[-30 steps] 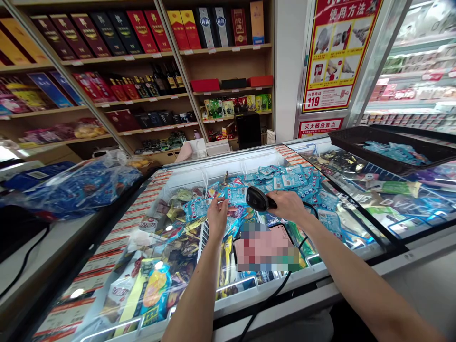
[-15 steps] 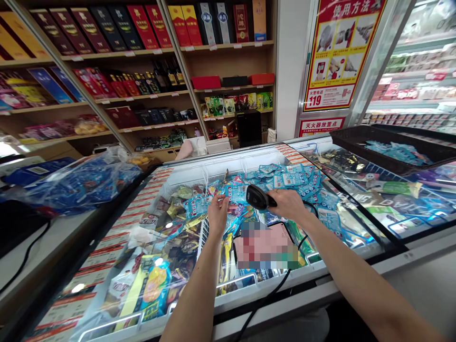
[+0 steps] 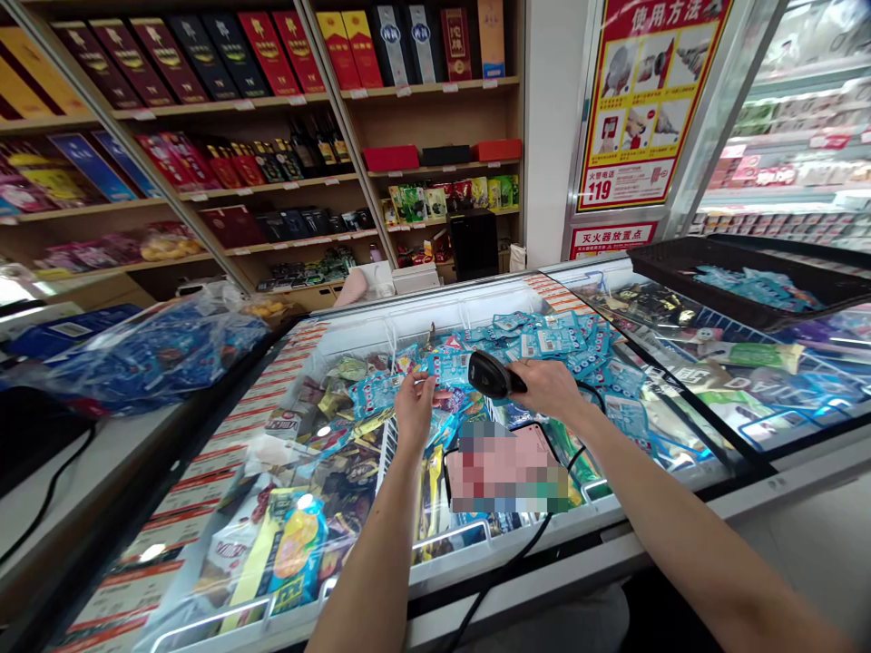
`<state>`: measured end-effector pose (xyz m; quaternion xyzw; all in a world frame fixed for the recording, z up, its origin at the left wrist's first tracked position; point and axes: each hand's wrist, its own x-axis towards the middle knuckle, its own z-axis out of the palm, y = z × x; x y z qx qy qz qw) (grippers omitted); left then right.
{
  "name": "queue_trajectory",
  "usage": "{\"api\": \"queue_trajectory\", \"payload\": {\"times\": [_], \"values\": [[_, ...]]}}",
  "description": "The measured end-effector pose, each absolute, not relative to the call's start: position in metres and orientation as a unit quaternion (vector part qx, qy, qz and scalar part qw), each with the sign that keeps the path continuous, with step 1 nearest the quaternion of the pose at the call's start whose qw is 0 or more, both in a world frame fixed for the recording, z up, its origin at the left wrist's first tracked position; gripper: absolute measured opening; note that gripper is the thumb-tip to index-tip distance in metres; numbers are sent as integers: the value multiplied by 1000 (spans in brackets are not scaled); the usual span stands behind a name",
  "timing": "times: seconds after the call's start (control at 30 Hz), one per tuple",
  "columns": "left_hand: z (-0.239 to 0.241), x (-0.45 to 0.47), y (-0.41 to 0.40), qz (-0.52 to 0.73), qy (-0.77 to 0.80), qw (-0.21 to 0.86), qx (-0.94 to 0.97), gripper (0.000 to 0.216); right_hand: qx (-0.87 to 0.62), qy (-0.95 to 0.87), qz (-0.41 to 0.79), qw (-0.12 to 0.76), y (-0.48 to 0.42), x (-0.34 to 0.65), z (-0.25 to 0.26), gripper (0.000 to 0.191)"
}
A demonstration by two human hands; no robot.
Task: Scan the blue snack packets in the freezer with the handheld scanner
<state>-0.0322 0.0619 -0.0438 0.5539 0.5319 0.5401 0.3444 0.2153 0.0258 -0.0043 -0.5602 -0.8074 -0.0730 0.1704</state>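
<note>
My right hand (image 3: pixel 548 390) is wrapped round the handle of a black barcode scanner (image 3: pixel 491 375), whose head faces left. In my left hand (image 3: pixel 415 404), thumb and fingers pinch the left end of a small blue packet (image 3: pixel 449 367) above the freezer's glass top. The scanner's head is just right of the packet and overlaps its right edge in this view. Many similar blue packets (image 3: pixel 562 337) lie heaped beyond both hands. A device with a partly blurred pink screen (image 3: pixel 500 453) lies on the glass nearer to me. From the scanner, a black cable (image 3: pixel 521 553) runs down towards me.
A chest freezer (image 3: pixel 354 340) with frozen packs spreads in front of me. On the right stands a black tray (image 3: pixel 741 304) holding more blue packets. A clear plastic bag (image 3: pixel 170 349) of blue packs lies left. Shelves (image 3: pixel 422 86) with boxes stand behind.
The view has shifted very slightly. Both hands, the packet and the scanner keep nearly the same places.
</note>
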Motion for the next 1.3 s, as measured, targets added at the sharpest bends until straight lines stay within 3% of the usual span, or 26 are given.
{"api": "queue_trajectory", "payload": {"times": [1.3], "values": [[-40, -30, 59, 540, 533, 340, 556, 28, -545, -816, -97, 167, 28, 213, -7, 32]]}}
